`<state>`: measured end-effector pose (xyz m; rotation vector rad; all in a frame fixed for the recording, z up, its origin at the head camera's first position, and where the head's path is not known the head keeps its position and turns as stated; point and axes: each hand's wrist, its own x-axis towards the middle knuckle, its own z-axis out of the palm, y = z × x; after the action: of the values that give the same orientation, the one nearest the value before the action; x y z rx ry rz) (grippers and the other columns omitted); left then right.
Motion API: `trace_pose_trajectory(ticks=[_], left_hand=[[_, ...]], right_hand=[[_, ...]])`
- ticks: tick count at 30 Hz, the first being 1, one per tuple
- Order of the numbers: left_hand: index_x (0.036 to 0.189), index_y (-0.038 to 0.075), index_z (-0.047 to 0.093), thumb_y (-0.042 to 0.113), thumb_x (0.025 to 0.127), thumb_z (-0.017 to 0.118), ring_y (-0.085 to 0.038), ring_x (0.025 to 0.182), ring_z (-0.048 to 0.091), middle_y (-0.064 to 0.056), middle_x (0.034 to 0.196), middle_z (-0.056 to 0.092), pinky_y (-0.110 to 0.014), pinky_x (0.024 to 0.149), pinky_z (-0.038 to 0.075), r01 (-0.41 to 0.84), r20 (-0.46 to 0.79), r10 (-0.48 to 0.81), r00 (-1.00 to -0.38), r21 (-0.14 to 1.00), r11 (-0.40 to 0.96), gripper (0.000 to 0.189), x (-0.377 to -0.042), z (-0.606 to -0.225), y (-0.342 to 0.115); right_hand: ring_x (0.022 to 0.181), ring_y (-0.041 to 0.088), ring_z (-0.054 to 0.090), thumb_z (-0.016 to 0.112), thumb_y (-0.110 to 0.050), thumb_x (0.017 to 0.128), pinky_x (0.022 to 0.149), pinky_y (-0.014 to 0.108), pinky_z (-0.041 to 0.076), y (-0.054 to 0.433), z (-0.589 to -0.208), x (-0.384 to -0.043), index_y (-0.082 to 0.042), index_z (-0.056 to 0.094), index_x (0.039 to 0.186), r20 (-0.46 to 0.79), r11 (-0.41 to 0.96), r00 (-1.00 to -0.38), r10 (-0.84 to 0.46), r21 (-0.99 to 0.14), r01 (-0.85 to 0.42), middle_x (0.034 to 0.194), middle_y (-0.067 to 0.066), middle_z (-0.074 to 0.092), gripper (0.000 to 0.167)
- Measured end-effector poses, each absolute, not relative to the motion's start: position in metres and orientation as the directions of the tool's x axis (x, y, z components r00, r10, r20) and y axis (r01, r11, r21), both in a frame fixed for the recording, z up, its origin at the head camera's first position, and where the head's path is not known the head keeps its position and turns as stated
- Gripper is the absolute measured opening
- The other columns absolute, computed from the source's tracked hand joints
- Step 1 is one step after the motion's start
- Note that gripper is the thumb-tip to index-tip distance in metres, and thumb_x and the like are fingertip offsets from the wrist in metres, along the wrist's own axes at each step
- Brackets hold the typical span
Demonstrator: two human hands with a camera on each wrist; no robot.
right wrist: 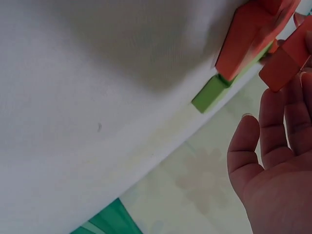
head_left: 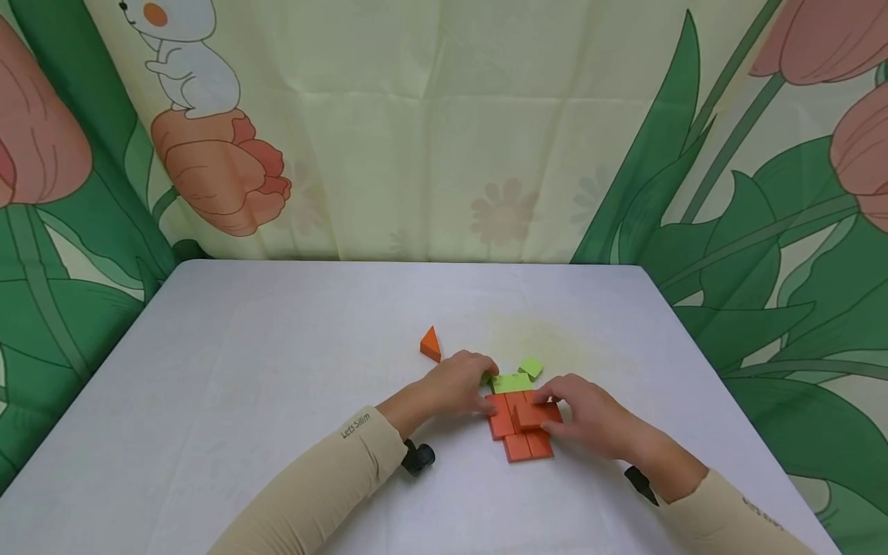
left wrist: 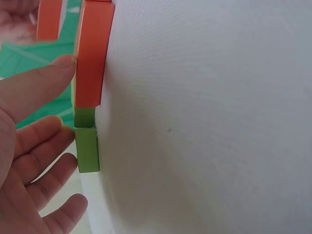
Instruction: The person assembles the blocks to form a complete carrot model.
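Note:
Red flat blocks (head_left: 501, 425) lie side by side on the white table, with a wide green block (head_left: 511, 383) along their far edge. My left hand (head_left: 454, 385) rests at the left side of this group. In the left wrist view its thumb touches the edge of a red block (left wrist: 91, 58), and its loosely extended fingers reach a green block (left wrist: 87, 151). With thumb and fingers, my right hand (head_left: 593, 416) pinches another red block (head_left: 536, 415) just over the flat ones; the right wrist view shows this held red block (right wrist: 280, 70) raised above them.
An orange triangular block (head_left: 431, 344) stands behind my left hand. A small green block (head_left: 530, 368) sits turned at an angle behind the wide green one. Beyond the table's (head_left: 277, 347) far edge hangs a printed curtain (head_left: 430, 154).

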<state>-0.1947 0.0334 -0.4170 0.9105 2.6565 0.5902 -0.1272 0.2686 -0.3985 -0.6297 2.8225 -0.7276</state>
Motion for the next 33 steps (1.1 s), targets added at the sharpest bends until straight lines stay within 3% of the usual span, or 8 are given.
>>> trace_pose_trajectory(ticks=[8, 24, 33], left_hand=[[0.129, 0.011, 0.063, 0.034, 0.084, 0.083, -0.019, 0.12, 0.052, 0.001, 0.124, 0.063, -0.028, 0.1, 0.044, 0.514, -0.134, 0.629, -0.766, 0.46, 0.724, 0.054, -0.195, -0.417, 0.034], [0.129, 0.011, 0.064, 0.034, 0.084, 0.083, -0.019, 0.12, 0.052, 0.0, 0.125, 0.063, -0.029, 0.1, 0.044, 0.523, -0.133, 0.638, -0.759, 0.46, 0.717, 0.055, -0.195, -0.419, 0.035], [0.129, 0.011, 0.064, 0.035, 0.083, 0.083, -0.018, 0.12, 0.052, 0.001, 0.125, 0.063, -0.028, 0.099, 0.044, 0.525, -0.133, 0.636, -0.76, 0.453, 0.721, 0.055, -0.196, -0.418, 0.035]], right_hand=[[0.101, 0.016, 0.055, 0.079, -0.015, 0.086, 0.088, 0.037, 0.051, 0.268, -0.401, -0.107, -0.017, 0.067, 0.108, -0.078, 0.762, -0.85, -0.52, -0.492, -0.421, 0.105, -0.011, 0.058, 0.026], [0.093, 0.005, 0.053, 0.081, -0.021, 0.085, 0.083, 0.03, 0.05, 0.27, -0.413, -0.084, -0.023, 0.066, 0.106, -0.006, 0.683, -0.788, -0.616, -0.502, -0.53, 0.103, -0.018, 0.058, 0.026], [0.092, 0.004, 0.052, 0.081, -0.019, 0.084, 0.082, 0.03, 0.05, 0.269, -0.415, -0.081, -0.022, 0.065, 0.105, -0.001, 0.698, -0.796, -0.605, -0.481, -0.53, 0.102, -0.019, 0.057, 0.027]])
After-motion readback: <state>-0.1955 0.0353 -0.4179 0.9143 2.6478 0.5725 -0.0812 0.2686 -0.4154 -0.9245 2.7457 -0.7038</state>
